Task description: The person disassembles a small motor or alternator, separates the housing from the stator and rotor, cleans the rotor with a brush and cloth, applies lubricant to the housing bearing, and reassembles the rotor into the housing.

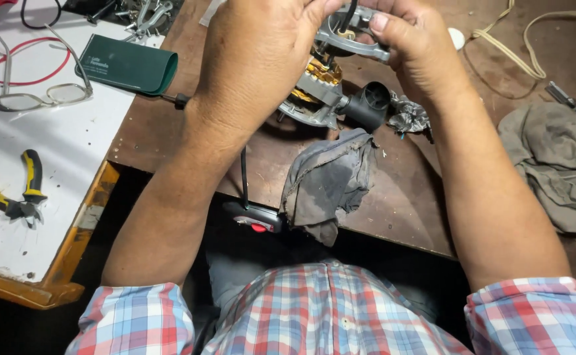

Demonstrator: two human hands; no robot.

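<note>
Item 1, my left hand (251,62): fingers curled shut over the top of the motor assembly (330,82), hiding most of its upper part.

Item 2, my right hand (413,46): fingers closed on the grey metal housing at the assembly's top edge, thumb pressed on its near rim.

Item 3, the motor assembly: grey metal casing with copper-coloured windings showing, black round cap pointing right, held just above the brown desk (169,131) near its far middle.

Item 4, grey rag (327,184): draped over the desk's near edge, just below the assembly. A crumpled grey scrap (407,117) lies touching the black cap.

Item 5, black handle with red button (256,220): hangs at the near edge, just left of the rag, a thin black rod rising from it.

Item 6, open room: bare brown desk surface between my forearms and to the left of my left wrist; the near edge drops to dark space.

Item 7, larger grey cloth (554,171): heaped at the right edge.

Item 8, cream cord (531,46): looped at far right.

Item 9, white board (71,158) with orange rim, adjoining on the left: carries yellow-handled pliers (18,194), spectacles (41,92), a red wire (31,62).

Item 10, dark green flat pouch (130,64): rectangular, small pale print at one corner, straddling board and desk.
</note>
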